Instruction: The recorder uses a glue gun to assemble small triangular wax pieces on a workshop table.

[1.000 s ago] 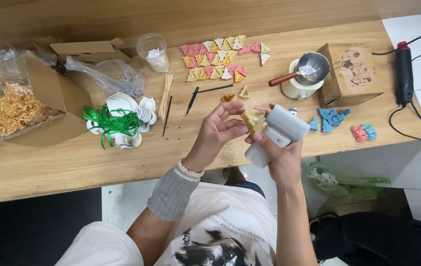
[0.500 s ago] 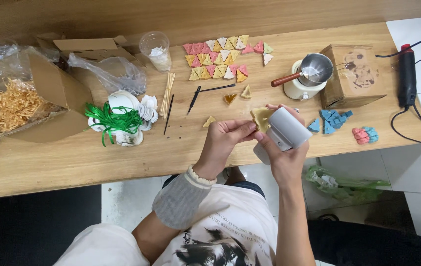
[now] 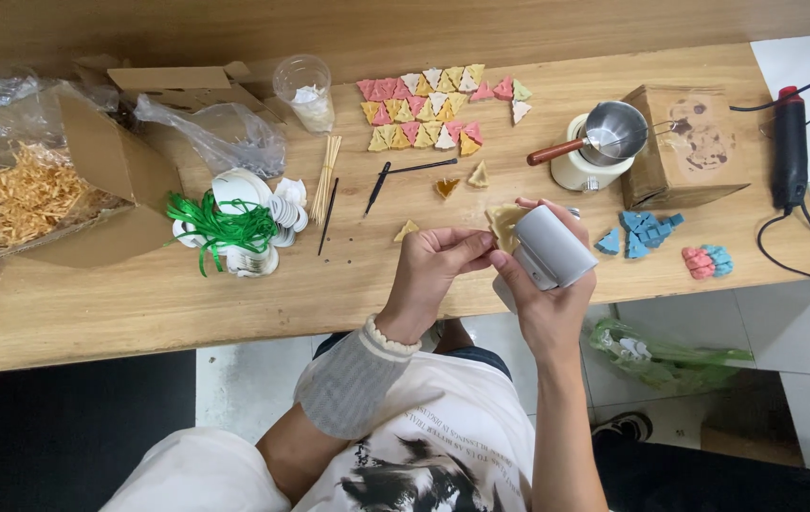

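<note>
Both hands meet at frame centre: the right hand [image 3: 549, 284] still grips a white roll [image 3: 554, 248], while the left hand [image 3: 433, 270], fingers pinched, has closed onto the yellow triangular piece [image 3: 503, 224].

place: craft workshop | signs: wooden workbench [image 3: 139, 303], coloured triangle pieces [image 3: 438, 104], glue gun [image 3: 789, 147], straw-filled box [image 3: 40, 194]

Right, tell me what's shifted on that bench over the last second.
A small tan triangle now lies on the table left of the left hand; a second ago it was not there. The right hand keeps hold of the grey cylinder and the tan piece. Everything else stayed put.
</note>
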